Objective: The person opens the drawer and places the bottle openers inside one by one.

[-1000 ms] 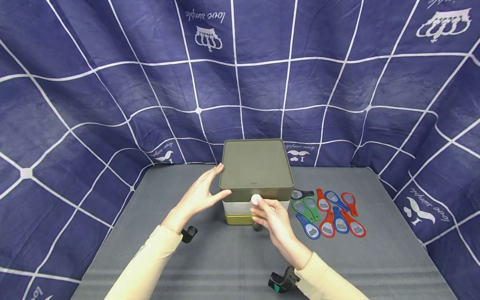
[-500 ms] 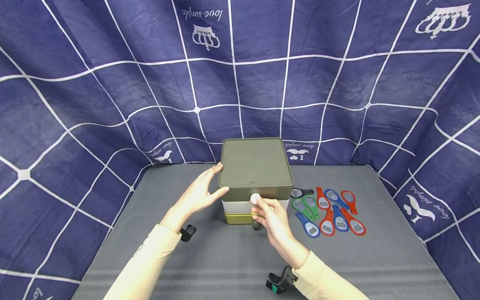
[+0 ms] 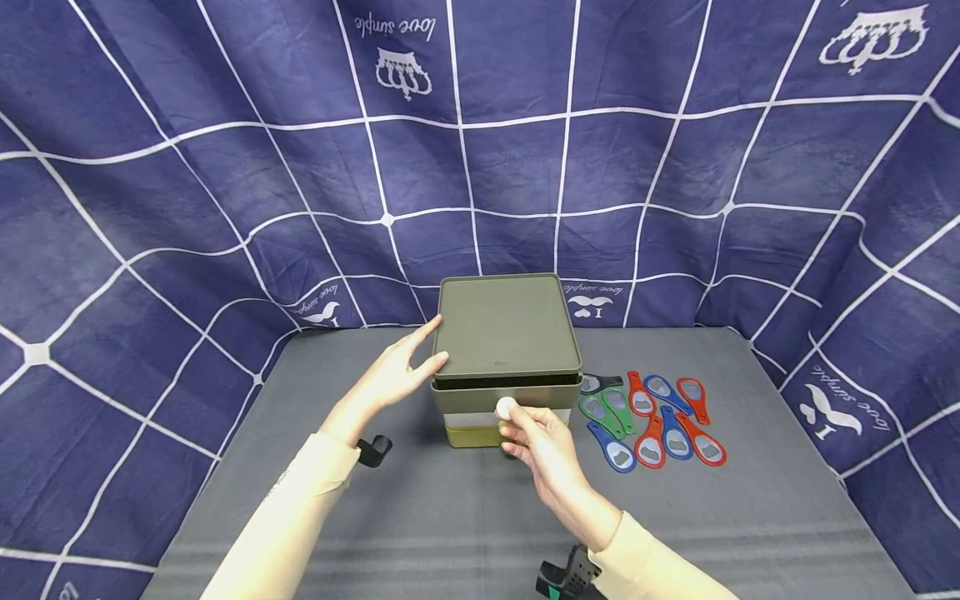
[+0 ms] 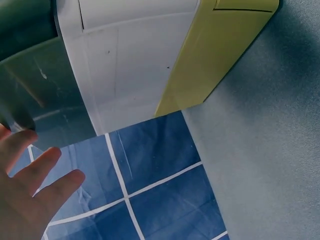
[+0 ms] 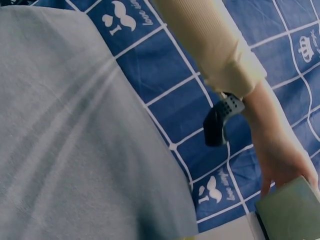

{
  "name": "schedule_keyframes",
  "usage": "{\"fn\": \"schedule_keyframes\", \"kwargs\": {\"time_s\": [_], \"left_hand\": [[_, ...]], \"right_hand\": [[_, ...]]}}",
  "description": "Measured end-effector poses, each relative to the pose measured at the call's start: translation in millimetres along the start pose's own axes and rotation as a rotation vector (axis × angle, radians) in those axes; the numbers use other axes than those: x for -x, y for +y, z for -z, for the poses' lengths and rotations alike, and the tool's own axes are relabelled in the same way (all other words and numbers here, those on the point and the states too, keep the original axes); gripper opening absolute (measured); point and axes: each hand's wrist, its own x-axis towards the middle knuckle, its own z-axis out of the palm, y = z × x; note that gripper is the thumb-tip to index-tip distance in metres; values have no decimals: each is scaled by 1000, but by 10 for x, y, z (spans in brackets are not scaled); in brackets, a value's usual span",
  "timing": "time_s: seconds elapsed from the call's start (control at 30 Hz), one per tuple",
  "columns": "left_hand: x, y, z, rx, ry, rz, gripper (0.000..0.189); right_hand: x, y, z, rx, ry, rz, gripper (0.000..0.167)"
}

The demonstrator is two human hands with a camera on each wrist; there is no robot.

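Note:
A small stacked drawer box (image 3: 506,321) stands on the grey table, with a dark green top section, a white middle and a yellow bottom. My right hand (image 3: 551,454) pinches the round white knob (image 3: 506,407) of the green top drawer (image 3: 468,400), which stands slightly out; a dark gap shows behind its front. My left hand (image 3: 390,379), fingers extended, rests against the box's upper left side. In the left wrist view, the left fingers (image 4: 62,195) are spread by the green section. The right wrist view shows the left hand (image 5: 280,155) at the green section.
Several bottle openers with red, blue, green and black handles, such as a red opener (image 3: 708,450), lie flat to the right of the box. A blue curtain (image 3: 517,167) with white lines rises behind the grey table (image 3: 420,533).
The green top drawer has come slightly out toward me with my right hand on its knob, so a gap now shows. My left hand stays by the box's left side.

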Motion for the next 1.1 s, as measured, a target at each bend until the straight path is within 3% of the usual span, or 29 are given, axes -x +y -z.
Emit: {"fn": "schedule_keyframes", "kwargs": {"time_s": [0.2,0.63,1.1], "left_hand": [[-17,-39,12,35,-2,8,62],[-16,-49,7,64,6,9,59],[-23,-70,-62,111,37,4,58]], "right_hand": [[127,8,54,28,-25,-31,32],[414,31,181,69,-90,-119,24],[559,62,247,63,-107,-152,22]]}}
